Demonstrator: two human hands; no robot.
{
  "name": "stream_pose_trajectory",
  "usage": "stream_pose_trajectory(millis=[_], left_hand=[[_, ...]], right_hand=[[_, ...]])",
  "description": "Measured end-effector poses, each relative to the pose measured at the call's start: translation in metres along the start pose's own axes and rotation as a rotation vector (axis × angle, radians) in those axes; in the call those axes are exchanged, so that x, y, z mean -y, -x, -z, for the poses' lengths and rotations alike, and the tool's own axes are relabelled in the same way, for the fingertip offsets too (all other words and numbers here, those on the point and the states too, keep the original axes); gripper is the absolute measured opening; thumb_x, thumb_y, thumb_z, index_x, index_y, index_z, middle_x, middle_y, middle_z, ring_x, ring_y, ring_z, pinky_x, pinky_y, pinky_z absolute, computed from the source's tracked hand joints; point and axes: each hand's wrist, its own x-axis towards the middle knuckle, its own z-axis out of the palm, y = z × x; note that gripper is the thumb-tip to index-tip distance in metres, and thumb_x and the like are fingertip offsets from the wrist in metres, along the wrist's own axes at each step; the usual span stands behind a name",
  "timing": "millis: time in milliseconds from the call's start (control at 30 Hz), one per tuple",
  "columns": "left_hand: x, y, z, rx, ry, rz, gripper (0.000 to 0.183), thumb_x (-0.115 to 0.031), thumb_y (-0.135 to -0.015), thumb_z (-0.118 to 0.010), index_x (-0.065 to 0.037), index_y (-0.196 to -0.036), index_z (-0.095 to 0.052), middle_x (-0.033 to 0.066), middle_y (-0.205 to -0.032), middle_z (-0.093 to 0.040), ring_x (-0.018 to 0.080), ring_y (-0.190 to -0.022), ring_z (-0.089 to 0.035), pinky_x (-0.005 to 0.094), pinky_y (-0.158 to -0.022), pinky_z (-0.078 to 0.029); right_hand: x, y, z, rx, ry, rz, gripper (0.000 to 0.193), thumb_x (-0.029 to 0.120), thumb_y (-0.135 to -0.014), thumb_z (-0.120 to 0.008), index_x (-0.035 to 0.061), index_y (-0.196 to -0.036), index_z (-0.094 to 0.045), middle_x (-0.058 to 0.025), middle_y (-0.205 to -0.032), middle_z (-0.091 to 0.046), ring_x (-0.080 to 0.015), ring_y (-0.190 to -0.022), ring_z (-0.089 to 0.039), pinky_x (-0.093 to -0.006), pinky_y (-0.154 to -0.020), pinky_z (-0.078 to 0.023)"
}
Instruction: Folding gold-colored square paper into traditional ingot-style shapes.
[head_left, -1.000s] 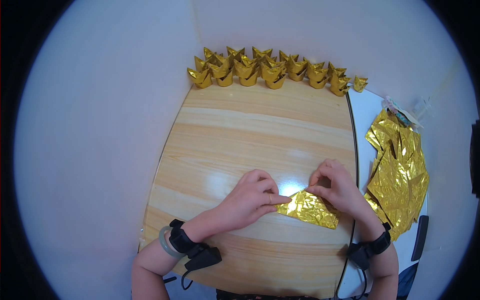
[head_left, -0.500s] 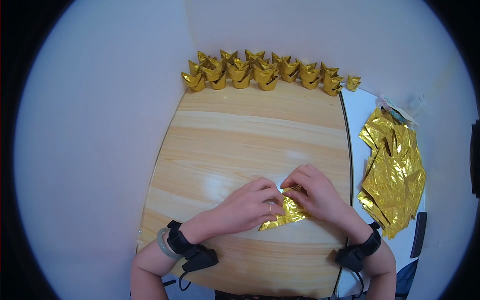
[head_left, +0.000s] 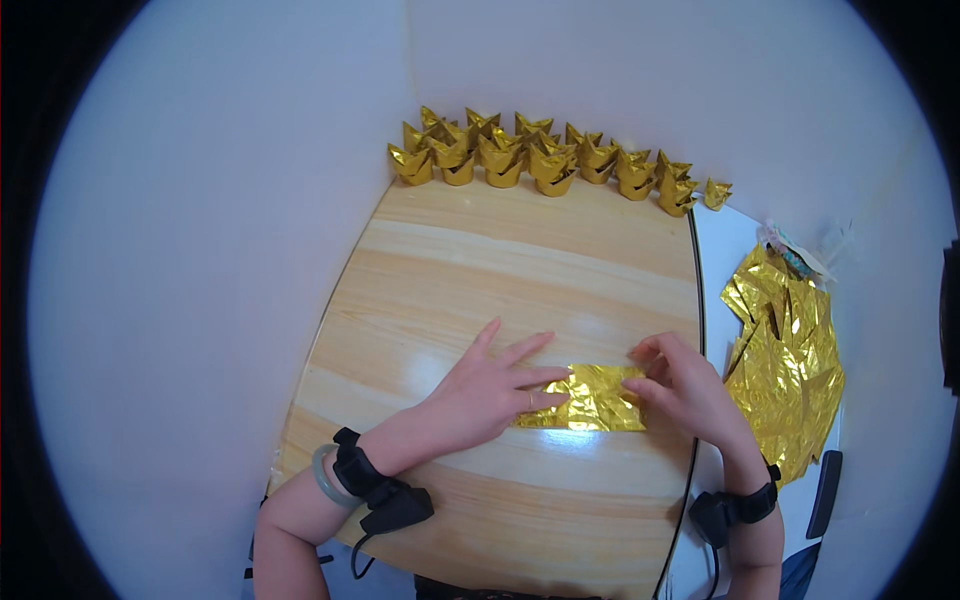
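A strip of shiny gold foil paper (head_left: pixel 600 405) lies flat and crinkled near the front of the wooden table, its long side running left to right. My left hand (head_left: pixel 480 395) rests at its left end, fingers spread, with two fingertips over the foil. At the right end is my right hand (head_left: pixel 685 390), its fingers bent and its thumb tip touching the foil. Thumb and forefinger stand apart there, and the hand covers that end of the strip.
Folded gold foil ingots (head_left: pixel 502 165) stand in rows along the table's (head_left: pixel 520 270) far edge. One small ingot (head_left: pixel 717 193) sits apart on the white surface at right. Below it lies a pile of gold foil sheets (head_left: pixel 785 370), with a clear plastic packet (head_left: pixel 795 255) behind.
The foil went from a slanted, gathered shape between both hands to a flat, straight strip. My right hand moved right, and my left hand's fingers spread out. The view shifted slightly.
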Motion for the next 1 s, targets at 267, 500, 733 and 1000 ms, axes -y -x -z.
stream_pose_trajectory(millis=[267,500,733,1000], left_hand=[[0.005,-0.003,0.000,-0.180,0.184,0.007,0.041,-0.001,-0.074,-0.064,-0.021,-0.108,-0.070,0.0048,-0.124,-0.059,0.0304,-0.120,-0.049,0.0449,-0.101,-0.041],[0.006,-0.005,0.000,-0.208,0.267,-0.061,0.028,-0.005,-0.076,-0.068,-0.012,-0.102,-0.068,0.0059,-0.118,-0.060,0.0297,-0.110,-0.053,0.0395,-0.092,-0.047],[0.004,-0.004,0.000,-0.152,0.354,-0.020,0.026,-0.005,-0.079,-0.066,-0.011,-0.104,-0.066,0.0061,-0.119,-0.059,0.0279,-0.108,-0.053,0.0376,-0.092,-0.047],[0.005,-0.003,0.001,-0.094,0.439,0.025,0.026,-0.006,-0.081,-0.064,-0.011,-0.107,-0.066,0.0057,-0.123,-0.056,0.0275,-0.111,-0.051,0.0373,-0.095,-0.045]], right_hand=[[0.003,0.000,0.010,0.339,-0.586,-0.254,0.047,0.016,-0.083,-0.076,0.0015,-0.120,-0.052,-0.0012,-0.093,-0.057,-0.0072,-0.075,-0.051,-0.0231,-0.068,-0.046],[-0.003,0.001,0.016,0.401,-0.470,-0.089,0.035,0.003,-0.084,-0.066,0.0066,-0.117,-0.058,-0.0041,-0.109,-0.056,-0.0120,-0.090,-0.056,-0.0234,-0.079,-0.047],[-0.004,0.000,0.020,0.478,-0.579,0.183,0.046,-0.010,-0.071,-0.055,0.0086,-0.113,-0.062,-0.0105,-0.140,-0.038,-0.0224,-0.127,-0.041,-0.0321,-0.099,-0.040],[0.006,0.002,0.001,0.354,-0.289,0.347,0.051,-0.009,-0.065,-0.060,0.0175,-0.108,-0.066,-0.0123,-0.144,-0.035,-0.0315,-0.132,-0.034,-0.0401,-0.107,-0.033]])
